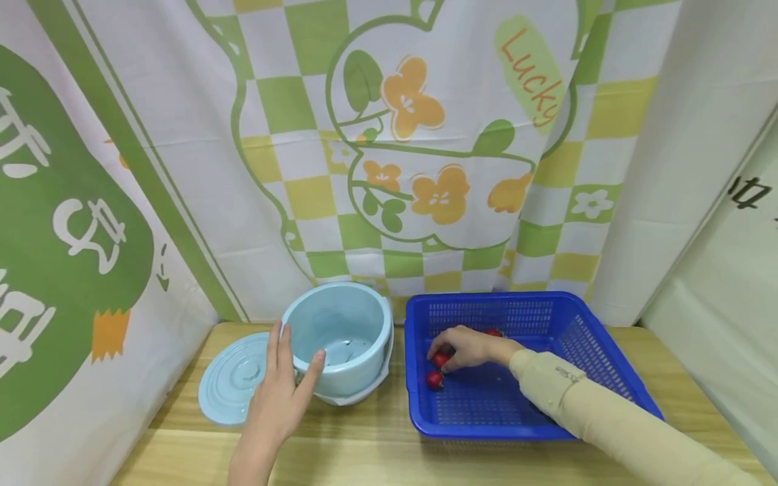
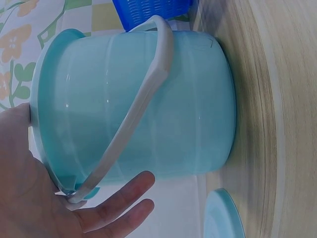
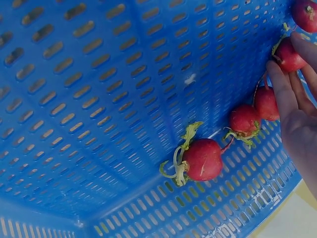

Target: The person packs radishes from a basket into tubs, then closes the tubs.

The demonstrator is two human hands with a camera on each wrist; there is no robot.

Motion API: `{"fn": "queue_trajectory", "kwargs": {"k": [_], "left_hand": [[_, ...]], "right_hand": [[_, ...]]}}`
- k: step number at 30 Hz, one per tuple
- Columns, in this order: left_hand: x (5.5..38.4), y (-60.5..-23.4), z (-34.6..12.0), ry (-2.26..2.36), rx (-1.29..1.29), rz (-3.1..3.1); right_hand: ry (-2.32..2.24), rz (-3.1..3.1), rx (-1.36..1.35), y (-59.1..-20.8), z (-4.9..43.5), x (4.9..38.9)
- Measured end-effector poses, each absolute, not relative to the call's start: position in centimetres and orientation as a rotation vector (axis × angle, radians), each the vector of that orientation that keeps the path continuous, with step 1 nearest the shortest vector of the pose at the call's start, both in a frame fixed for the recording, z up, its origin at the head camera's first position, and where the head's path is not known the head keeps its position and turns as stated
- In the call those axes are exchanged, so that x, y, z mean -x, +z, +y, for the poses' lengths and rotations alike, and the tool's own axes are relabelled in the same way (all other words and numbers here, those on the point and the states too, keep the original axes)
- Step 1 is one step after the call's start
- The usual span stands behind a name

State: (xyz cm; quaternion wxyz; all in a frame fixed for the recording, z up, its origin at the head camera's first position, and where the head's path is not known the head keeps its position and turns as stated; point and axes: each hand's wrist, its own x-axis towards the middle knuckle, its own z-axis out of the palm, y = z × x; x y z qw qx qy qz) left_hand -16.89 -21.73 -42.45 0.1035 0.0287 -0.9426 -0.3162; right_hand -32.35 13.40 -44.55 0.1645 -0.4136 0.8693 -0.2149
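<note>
Inside the blue basket (image 1: 486,430), my right hand (image 1: 471,347) pinches a red radish (image 3: 289,55) between thumb and fingers. Another radish (image 1: 434,380) lies just in front of that hand, and a further one (image 1: 494,333) shows behind it. The right wrist view shows several radishes (image 3: 203,159) with short leafy stems along the basket's side. My left hand (image 1: 276,398) is at the near left rim of a light blue bucket (image 1: 358,379), thumb touching the rim and fingers stretched out. The bucket's pale handle (image 2: 133,116) hangs down its side.
A light blue lid (image 1: 221,388) lies on the wooden table (image 1: 346,449), left of the bucket. The basket stands to the bucket's right with a narrow gap between them. A patterned curtain (image 1: 304,101) hangs close behind both.
</note>
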Motion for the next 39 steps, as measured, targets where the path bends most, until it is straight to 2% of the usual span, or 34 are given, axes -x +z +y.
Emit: {"fn": "queue_trajectory", "kwargs": {"k": [17, 29, 39], "left_hand": [[16.9, -42.3, -21.6, -0.939, -0.082, -2.784], [16.9, -42.4, -21.5, -0.944, -0.083, -2.766], [16.7, -42.4, -21.6, -0.934, -0.083, -2.778]], "right_hand": [[-0.671, 2.505, 1.33, -45.0, 13.9, 32.6], [-0.865, 2.429, 1.185, -42.7, 14.0, 32.9], [-0.879, 2.414, 1.195, -41.6, 13.5, 33.0]]}}
